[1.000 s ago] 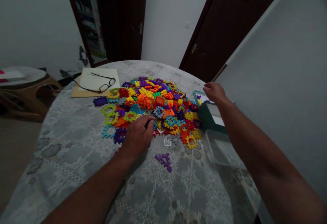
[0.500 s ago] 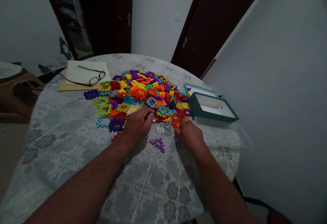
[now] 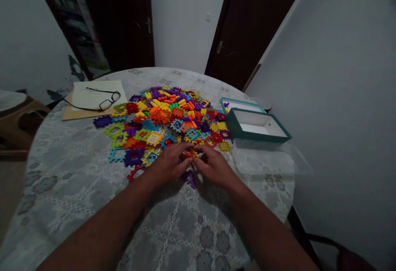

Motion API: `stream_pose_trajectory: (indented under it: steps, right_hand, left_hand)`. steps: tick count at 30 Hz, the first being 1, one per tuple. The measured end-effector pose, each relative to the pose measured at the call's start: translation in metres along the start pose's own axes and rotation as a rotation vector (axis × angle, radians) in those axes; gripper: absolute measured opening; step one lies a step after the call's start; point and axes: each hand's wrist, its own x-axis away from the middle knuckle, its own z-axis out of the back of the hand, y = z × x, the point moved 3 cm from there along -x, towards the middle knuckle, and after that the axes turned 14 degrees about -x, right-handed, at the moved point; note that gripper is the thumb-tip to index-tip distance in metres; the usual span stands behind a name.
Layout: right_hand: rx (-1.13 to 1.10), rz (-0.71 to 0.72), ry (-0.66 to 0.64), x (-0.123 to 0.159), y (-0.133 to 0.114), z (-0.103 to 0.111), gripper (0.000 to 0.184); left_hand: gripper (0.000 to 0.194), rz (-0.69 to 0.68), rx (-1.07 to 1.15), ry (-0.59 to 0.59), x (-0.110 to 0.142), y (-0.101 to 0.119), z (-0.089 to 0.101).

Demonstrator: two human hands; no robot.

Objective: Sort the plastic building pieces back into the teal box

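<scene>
My left hand (image 3: 170, 162) and my right hand (image 3: 213, 164) meet at the near edge of a heap of colourful plastic building pieces (image 3: 173, 116). Between their fingertips they grip an orange building piece (image 3: 191, 154), with some yellow showing at it. Fingers cover most of its outline, so its exact shape is hidden. Just below the hands lies a purple building piece (image 3: 190, 179) on the tablecloth, partly covered. A red toothed piece (image 3: 135, 173) rests beside my left wrist, and a yellow square piece with a white window (image 3: 154, 138) lies beyond that hand.
A green open box (image 3: 258, 126) stands right of the heap, its lid-like tray (image 3: 243, 105) behind it. A clear plastic cover (image 3: 262, 157) lies in front. Eyeglasses (image 3: 105, 104) rest on paper (image 3: 82, 93) at the left. A patterned cloth (image 3: 173, 229) covers the round table.
My right hand has moved left from the heap's right edge to join my left hand, bringing an orange piece. The left hand has shifted slightly nearer. The view has shifted a little.
</scene>
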Motion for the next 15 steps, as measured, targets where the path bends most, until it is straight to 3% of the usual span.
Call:
stream_pose_trajectory:
  steps: [5, 8, 12, 15]
  right_hand:
    - [-0.300, -0.021, 0.021, -0.004, 0.006, -0.019, 0.024]
    - [-0.374, -0.050, 0.129, -0.007, 0.014, -0.011, 0.024]
    - [-0.121, 0.002, 0.268, -0.010, 0.017, 0.015, 0.020]
    - [0.113, 0.079, 0.178, -0.011, 0.015, 0.020, 0.016]
  left_hand:
    - [0.035, 0.059, 0.029, -0.033, -0.003, -0.003, -0.002]
    - [0.022, 0.146, 0.041, 0.004, -0.005, -0.005, 0.003]
    - [0.018, 0.388, 0.155, 0.100, -0.004, -0.011, 0.015]
    - [0.024, 0.548, 0.369, 0.156, -0.003, -0.016, 0.020]
